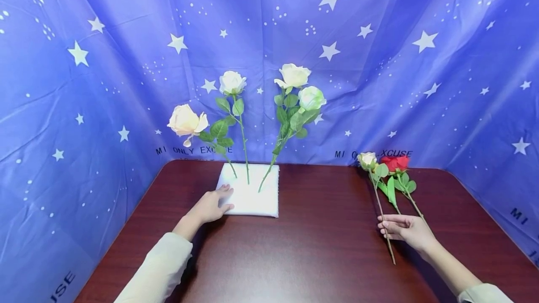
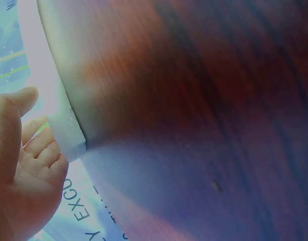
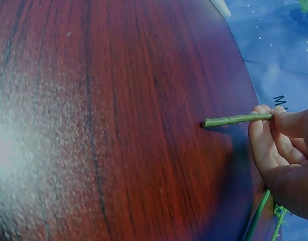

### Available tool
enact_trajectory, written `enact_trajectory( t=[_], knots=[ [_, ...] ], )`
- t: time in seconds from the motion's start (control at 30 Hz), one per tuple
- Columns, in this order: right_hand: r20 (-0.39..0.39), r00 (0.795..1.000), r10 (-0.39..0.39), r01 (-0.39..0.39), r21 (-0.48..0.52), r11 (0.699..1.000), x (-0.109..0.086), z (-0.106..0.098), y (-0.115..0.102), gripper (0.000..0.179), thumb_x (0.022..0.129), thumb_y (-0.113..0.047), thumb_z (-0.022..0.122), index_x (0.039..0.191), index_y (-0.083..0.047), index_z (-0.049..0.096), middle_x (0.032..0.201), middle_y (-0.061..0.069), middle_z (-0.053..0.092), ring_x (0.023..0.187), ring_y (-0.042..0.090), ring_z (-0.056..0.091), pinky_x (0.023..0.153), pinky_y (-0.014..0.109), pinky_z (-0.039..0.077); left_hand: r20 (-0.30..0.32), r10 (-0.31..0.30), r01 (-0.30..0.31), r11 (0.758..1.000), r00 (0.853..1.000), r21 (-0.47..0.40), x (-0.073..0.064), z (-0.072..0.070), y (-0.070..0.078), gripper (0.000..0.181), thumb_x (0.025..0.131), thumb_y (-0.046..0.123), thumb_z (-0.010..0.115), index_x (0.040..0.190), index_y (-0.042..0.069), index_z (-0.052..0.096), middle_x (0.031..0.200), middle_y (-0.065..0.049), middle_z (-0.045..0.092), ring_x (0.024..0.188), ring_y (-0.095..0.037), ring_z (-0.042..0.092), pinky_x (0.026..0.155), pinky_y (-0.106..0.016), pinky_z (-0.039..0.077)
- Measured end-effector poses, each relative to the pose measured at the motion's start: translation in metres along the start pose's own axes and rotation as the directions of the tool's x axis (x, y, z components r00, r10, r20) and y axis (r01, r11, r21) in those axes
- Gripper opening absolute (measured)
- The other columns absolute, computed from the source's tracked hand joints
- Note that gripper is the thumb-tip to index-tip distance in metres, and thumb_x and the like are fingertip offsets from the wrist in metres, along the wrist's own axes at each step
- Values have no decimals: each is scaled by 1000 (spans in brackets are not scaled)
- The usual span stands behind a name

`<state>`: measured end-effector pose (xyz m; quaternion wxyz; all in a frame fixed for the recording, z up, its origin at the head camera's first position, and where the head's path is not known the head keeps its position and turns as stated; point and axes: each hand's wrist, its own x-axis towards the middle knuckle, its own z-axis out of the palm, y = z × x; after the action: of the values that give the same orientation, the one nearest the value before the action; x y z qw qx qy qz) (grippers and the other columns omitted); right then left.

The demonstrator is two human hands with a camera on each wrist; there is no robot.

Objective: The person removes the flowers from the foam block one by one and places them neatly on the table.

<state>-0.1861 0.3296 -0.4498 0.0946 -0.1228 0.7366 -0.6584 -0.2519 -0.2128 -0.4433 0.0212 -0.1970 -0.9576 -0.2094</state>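
My left hand [image 1: 214,204] rests on the left side of a white foam block [image 1: 257,202], its fingers on the top and its thumb near the front edge. Stuck upright in the block are several artificial roses: a peach one [image 1: 185,120] leaning left, a white one [image 1: 232,82], and a cream one [image 1: 292,75] beside a green-tinged one [image 1: 311,98], both leaning right. At the right, my right hand [image 1: 410,232] pinches the stem [image 3: 231,120] of a small cream rose [image 1: 367,159] between thumb and fingers. The stem's cut end sticks out toward me past the fingers.
Behind the right hand lie a red rose [image 1: 396,163] and a stem with long green leaves [image 1: 391,193]. All stands on a dark red wooden table [image 1: 320,247]. A blue star-patterned cloth [image 1: 261,22] hangs around its back and sides.
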Motion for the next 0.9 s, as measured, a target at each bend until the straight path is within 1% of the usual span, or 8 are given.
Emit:
enact_trajectory(
  t=[0.17,0.3,0.4,0.47,0.53,0.63,0.8,0.9],
  knots=[
    [47,996,73,-73,6,997,-5,-4,0,28,96,-3,54,100,-25,71,89,-9,76,80,4,72,71,19,60,-4,3,-3,1000,1000,5,-1,0,2,52,90,24,66,134,-1,54,143,-21,50,137,-34,44,113,-48,37],
    [49,985,166,-166,2,986,-5,-8,-4,23,95,-2,55,102,-15,72,88,-9,75,79,4,72,71,20,60,-8,-2,2,1000,1000,-1,-1,0,3,52,90,24,66,134,-1,55,143,-20,50,138,-34,44,114,-47,36],
    [2,971,241,-240,-47,970,-4,-10,-7,20,94,-2,57,109,1,69,86,-10,75,77,4,71,70,22,60,-8,1,-1,1000,1000,1,-2,0,3,51,90,24,66,133,-2,55,143,-21,50,137,-34,44,114,-47,36],
    [-41,961,273,-275,-95,957,-3,-11,-9,26,93,-2,58,113,14,64,86,-9,75,76,5,71,70,23,60,-12,10,-10,1000,1000,9,-2,1,2,51,90,23,65,133,-2,55,142,-21,51,137,-35,45,113,-48,37],
    [-87,953,290,-300,-142,943,-1,-12,-11,35,92,-2,58,116,23,55,86,-8,75,75,4,70,70,23,60,-19,18,-18,1000,1000,9,-1,0,2,50,90,22,65,132,-3,56,141,-22,51,136,-35,45,112,-48,38],
    [-158,940,302,-329,-184,926,1,-12,-14,40,92,-3,59,119,26,51,84,-5,74,73,4,70,70,24,60,-26,27,-27,1000,999,15,1,-1,2,49,91,22,65,132,-3,56,141,-23,51,135,-35,46,112,-49,38],
    [-260,914,311,-374,-246,894,2,-10,-16,39,91,-7,62,115,23,56,78,-4,74,69,3,69,67,23,60,-15,23,-22,999,1000,23,2,-2,0,50,91,24,64,133,-2,55,142,-21,51,136,-34,45,113,-48,38],
    [-331,895,300,-405,-322,855,2,-6,-17,35,89,-10,65,109,18,63,71,-5,74,63,2,69,62,22,60,-13,23,-22,1000,1000,19,2,-1,-1,51,91,24,65,133,-2,55,142,-21,51,137,-34,45,113,-48,37]
  ],
)
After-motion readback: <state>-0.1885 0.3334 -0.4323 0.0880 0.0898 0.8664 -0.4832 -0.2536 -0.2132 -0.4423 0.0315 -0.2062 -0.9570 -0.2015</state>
